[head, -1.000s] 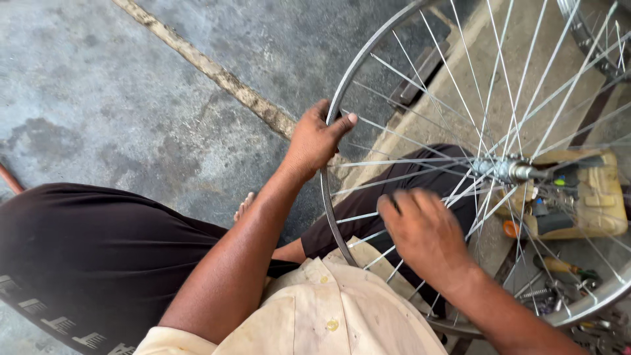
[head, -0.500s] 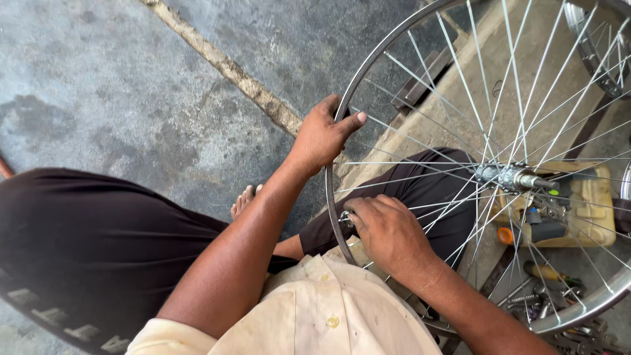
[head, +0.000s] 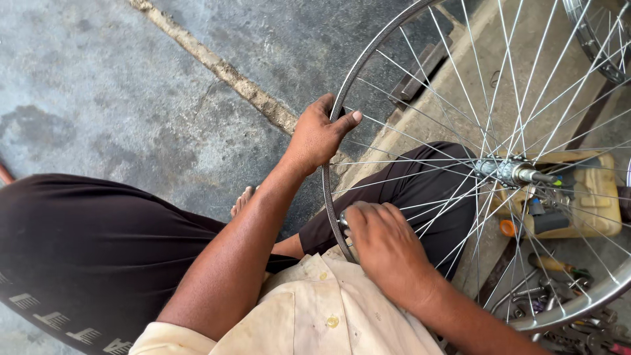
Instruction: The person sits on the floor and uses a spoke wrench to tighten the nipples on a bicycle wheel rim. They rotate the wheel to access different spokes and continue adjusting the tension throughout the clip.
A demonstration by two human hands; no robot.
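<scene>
Head view: the person sits with a bare spoked bicycle wheel standing upright in front of the lap, filling the frame from about twelve o'clock round to five. The left hand, at roughly ten o'clock on the rim, grasps it, thumb hooked over the inner edge and fingers wrapped behind. The right hand, near seven o'clock on the rim, is curled with its fingertips pressed at the rim where the spokes meet it; whether it pinches a small tool or a nipple I cannot tell, since the knuckles hide it.

By my judgement the step in hand is spoke work at the rim: one hand steadies the wheel, the other works at a single spoke end. The next move seems to call for a firm hold by the left hand and small, careful turns by the right.

The wheel is shiny metal, without tyre, its thin spokes crossing toward the hub at three o'clock. Beyond it lie a yellowish container and scattered tools on the concrete floor.
</scene>
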